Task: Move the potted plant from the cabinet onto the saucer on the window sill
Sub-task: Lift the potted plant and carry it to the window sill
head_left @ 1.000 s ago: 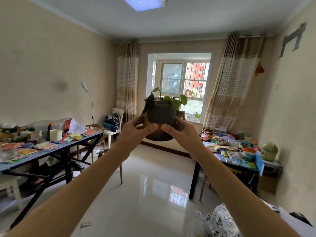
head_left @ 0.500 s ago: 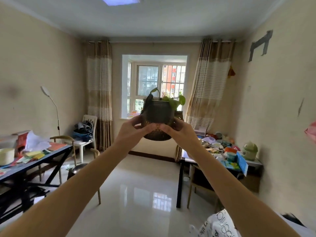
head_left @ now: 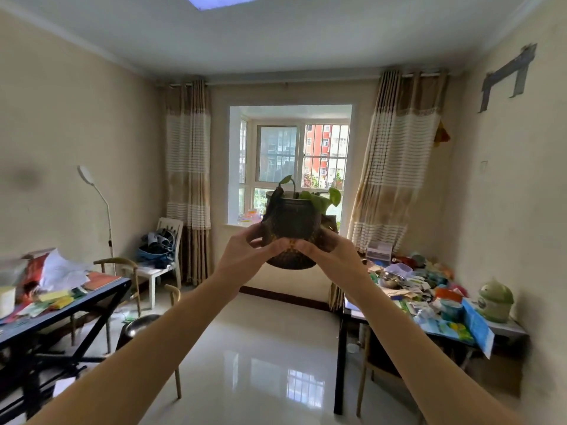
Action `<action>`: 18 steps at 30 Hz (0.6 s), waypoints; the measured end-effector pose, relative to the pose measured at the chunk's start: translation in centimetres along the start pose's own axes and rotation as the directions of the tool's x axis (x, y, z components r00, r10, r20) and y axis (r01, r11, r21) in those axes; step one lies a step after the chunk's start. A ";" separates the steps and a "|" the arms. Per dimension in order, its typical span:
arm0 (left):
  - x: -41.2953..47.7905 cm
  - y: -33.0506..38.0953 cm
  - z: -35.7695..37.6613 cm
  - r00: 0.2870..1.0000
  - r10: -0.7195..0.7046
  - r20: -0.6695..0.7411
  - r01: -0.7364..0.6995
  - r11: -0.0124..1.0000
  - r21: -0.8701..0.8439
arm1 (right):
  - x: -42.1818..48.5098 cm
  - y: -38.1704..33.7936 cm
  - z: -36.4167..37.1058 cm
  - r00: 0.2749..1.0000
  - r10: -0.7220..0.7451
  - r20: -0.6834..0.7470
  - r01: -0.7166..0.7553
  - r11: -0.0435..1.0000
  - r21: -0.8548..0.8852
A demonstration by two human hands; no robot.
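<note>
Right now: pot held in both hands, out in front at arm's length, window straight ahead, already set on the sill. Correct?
Not quite. The pot isn't on the sill; the head view shows it in the air, mid-room, the left hand and right hand gripping its lower sides. The rest stands: both hands, arms out, window straight ahead.

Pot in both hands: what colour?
Dark brown, with a textured lower half; head view, backlit by the window.

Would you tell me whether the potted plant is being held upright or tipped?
Upright: the potted plant has a level rim, with both hands cupping its sides.
</note>
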State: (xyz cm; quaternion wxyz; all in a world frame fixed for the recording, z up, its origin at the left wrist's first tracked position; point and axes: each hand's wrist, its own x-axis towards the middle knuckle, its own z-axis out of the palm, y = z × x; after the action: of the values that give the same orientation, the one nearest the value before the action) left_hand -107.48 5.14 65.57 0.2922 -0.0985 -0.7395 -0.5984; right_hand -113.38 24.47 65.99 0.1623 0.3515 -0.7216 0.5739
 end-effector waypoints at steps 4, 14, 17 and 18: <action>5.0 -2.5 2.0 1.000 0.002 -0.025 -0.002 1.000 -0.001 | 4.8 3.8 -1.3 1.000 -0.003 0.018 0.003 1.000 0.023; 15.3 -8.7 4.5 1.000 0.002 -0.029 -0.003 0.999 -0.039 | 13.6 11.0 -2.2 1.000 0.019 0.003 -0.019 0.997 0.070; 18.7 -11.3 4.4 1.000 0.011 -0.002 -0.011 0.999 -0.053 | 16.4 13.6 -1.5 0.999 0.036 -0.010 -0.036 0.997 0.063; 19.9 -12.1 4.3 1.000 0.013 0.009 -0.012 0.999 -0.050 | 17.4 14.6 -1.1 0.999 0.043 -0.018 -0.042 0.998 0.055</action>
State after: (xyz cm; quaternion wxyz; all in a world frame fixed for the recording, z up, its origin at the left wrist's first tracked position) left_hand -130.92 1.90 65.96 0.2897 -0.1134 -0.7250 -0.6145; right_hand -135.87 21.31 67.04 0.1471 0.3350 -0.7115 0.6000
